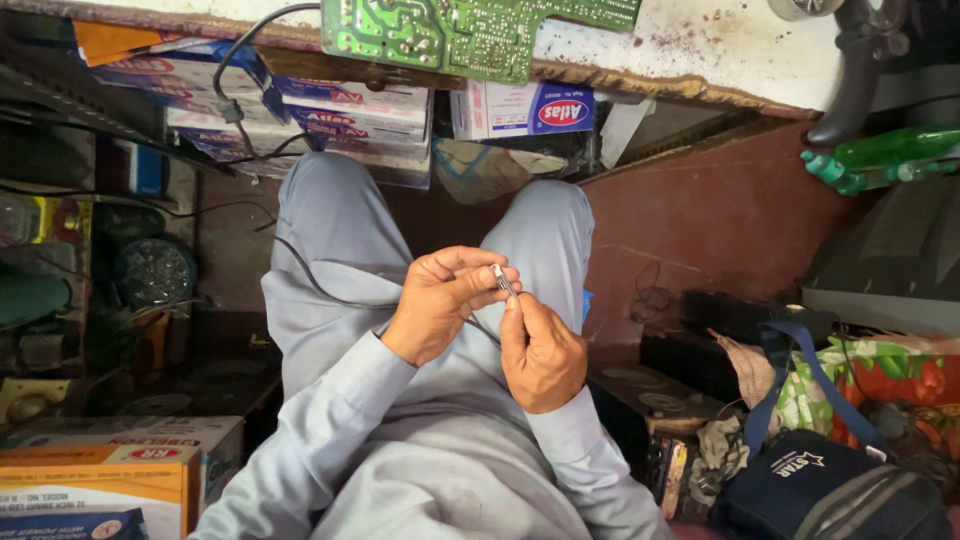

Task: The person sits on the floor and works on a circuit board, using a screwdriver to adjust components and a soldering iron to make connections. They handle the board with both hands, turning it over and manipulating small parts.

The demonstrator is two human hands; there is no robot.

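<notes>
I sit with my knees up in grey trousers and grey sleeves. My left hand (440, 300) and my right hand (541, 352) meet above my lap. Between their fingertips they pinch a small silvery metal part (503, 281), thin and short. The left fingers curl over its upper end and the right thumb and forefinger hold its lower end. A thin black wire (300, 270) runs across my left thigh toward my hands; where it ends is hidden by them.
A green circuit board (460, 30) lies on the bench edge ahead. Stacked cardboard boxes (330, 115) fill the shelf beneath. An orange box (100, 480) sits at lower left. A dark blue bag (810, 480) and floral cloth (880, 375) lie right; green plastic bottles (880, 155) above.
</notes>
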